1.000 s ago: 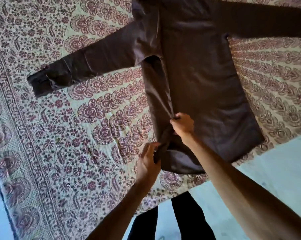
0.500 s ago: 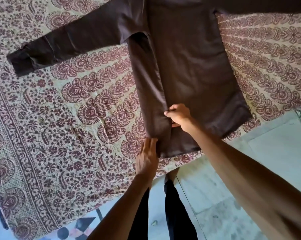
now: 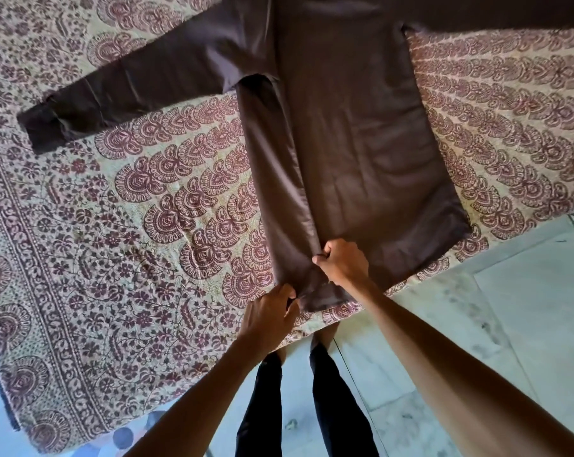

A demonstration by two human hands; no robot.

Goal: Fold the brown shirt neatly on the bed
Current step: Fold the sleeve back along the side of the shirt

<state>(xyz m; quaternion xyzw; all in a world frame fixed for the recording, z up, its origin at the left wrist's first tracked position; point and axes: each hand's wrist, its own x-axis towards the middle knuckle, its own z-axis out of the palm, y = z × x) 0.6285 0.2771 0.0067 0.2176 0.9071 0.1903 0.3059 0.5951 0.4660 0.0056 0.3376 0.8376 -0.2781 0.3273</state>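
Observation:
The brown shirt [image 3: 361,133] lies flat on the bed, its hem towards me and its collar out of view at the top. Its left side panel is folded inwards over the body as a long strip. One sleeve [image 3: 120,90] stretches out to the left, the other runs off the right edge. My left hand [image 3: 267,316] pinches the hem corner of the folded strip near the bed's edge. My right hand [image 3: 343,262] grips the inner edge of that strip a little higher up.
A patterned maroon and cream bedspread [image 3: 114,242] covers the bed. Its near edge runs diagonally just below the hem. Beyond it is pale tiled floor [image 3: 510,324], where my legs in dark trousers [image 3: 299,400] stand close to the bed.
The folded side strip, bunched a second ago, now lies flatter and straighter. Both hands have stayed at the hem, and the view has shifted.

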